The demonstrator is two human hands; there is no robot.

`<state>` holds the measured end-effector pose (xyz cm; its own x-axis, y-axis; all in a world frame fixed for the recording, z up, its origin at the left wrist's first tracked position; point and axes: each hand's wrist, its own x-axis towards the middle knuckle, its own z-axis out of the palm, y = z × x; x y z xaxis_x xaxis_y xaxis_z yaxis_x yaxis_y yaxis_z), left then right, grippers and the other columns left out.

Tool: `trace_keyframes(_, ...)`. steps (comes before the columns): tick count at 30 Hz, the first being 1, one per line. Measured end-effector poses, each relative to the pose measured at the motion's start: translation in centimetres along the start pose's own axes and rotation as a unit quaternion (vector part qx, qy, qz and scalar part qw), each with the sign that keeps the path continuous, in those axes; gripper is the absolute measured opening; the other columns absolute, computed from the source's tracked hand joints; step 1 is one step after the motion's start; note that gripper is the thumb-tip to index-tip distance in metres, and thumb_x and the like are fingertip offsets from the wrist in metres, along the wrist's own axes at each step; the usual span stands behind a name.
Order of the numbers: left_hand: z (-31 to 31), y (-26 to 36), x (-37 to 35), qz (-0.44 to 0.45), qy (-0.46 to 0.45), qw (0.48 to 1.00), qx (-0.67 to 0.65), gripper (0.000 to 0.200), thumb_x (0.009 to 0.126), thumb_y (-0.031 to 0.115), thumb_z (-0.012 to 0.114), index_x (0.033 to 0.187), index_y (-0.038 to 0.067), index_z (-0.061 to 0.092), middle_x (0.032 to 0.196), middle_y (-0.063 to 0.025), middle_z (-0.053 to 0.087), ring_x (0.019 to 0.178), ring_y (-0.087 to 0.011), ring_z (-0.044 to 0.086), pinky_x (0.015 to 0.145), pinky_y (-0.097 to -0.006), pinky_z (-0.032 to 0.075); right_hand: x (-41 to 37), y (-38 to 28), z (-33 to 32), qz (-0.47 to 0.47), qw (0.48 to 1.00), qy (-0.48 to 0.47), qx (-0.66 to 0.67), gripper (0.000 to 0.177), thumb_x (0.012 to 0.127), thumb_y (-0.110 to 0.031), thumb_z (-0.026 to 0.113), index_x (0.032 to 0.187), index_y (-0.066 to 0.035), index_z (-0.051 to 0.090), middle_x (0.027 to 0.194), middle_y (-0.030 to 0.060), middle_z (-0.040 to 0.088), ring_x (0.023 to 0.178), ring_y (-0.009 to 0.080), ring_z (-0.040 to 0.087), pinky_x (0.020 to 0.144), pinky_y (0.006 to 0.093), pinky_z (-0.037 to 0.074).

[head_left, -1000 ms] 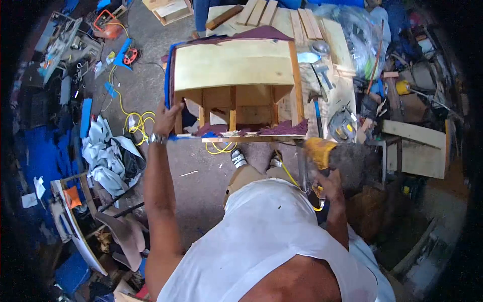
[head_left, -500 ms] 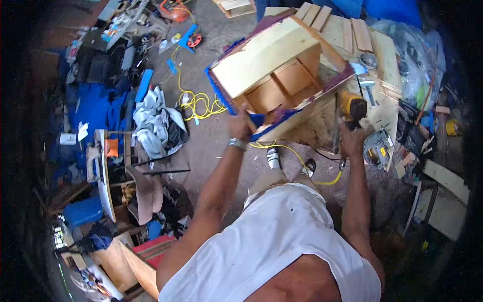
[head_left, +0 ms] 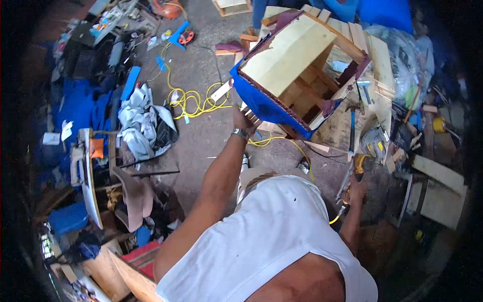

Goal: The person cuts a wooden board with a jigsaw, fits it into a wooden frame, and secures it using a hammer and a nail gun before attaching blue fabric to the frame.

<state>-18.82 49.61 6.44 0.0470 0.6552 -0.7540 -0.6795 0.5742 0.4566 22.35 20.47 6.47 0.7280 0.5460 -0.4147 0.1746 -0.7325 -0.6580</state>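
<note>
A wooden box frame [head_left: 282, 58] with blue and maroon fabric on its sides rests tilted on the plywood worktop [head_left: 385, 65]. Just off its lower left corner is my left hand [head_left: 245, 121], fingers spread, with nothing seen in its grip. My right hand [head_left: 357, 190] is closed around a yellow and black air tool [head_left: 360, 165], low at the right, away from the frame. A yellow hose [head_left: 334, 220] runs from the tool. Between frame and tool lies a blue-handled hammer [head_left: 352, 128] on the worktop.
Coiled yellow hose [head_left: 193, 103] lies on the floor left of the frame. Grey fabric [head_left: 138, 121] is heaped further left, near a standing board [head_left: 92, 186]. A round metal-bodied tool [head_left: 374, 142] sits at the worktop's right edge. Clear plastic [head_left: 400, 60] is piled behind.
The frame has moved right and turned on the worktop, and its blue side now shows more. My left hand has let go of its corner. My right hand has drawn the air tool back towards me.
</note>
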Motion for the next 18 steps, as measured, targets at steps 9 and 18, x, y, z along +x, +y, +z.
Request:
trace_keyframes(9, -1.2, 4.9, -0.7, -0.146, -0.373, 0.903, -0.158, 0.066, 0.089, 0.047, 0.065, 0.138, 0.007, 0.045, 0.134, -0.0136, 0.055, 0.121, -0.0322, 0.055, 0.102, -0.053, 0.046, -23.3, 11.6, 10.8, 0.174, 0.971, 0.037, 0.16, 0.022, 0.085, -0.021, 0.07, 0.091, -0.002, 0.061, 0.065, 0.003, 0.059, 0.059, 0.0185, 0.056, 0.054, 0.0363, 0.045)
trace_keyframes(18, 8.5, 15.3, -6.1, -0.097, -0.554, 0.758, 0.33, 0.041, 0.099, 0.031, 0.053, 0.121, -0.003, 0.056, 0.117, -0.0128, 0.066, 0.098, -0.0224, 0.067, 0.076, -0.036, 0.057, -32.7, 14.9, 18.0, 0.214, 0.971, 0.035, 0.097, 0.02, 0.084, -0.019, 0.071, 0.093, -0.003, 0.062, 0.067, 0.0017, 0.059, 0.059, 0.0178, 0.056, 0.054, 0.0357, 0.045)
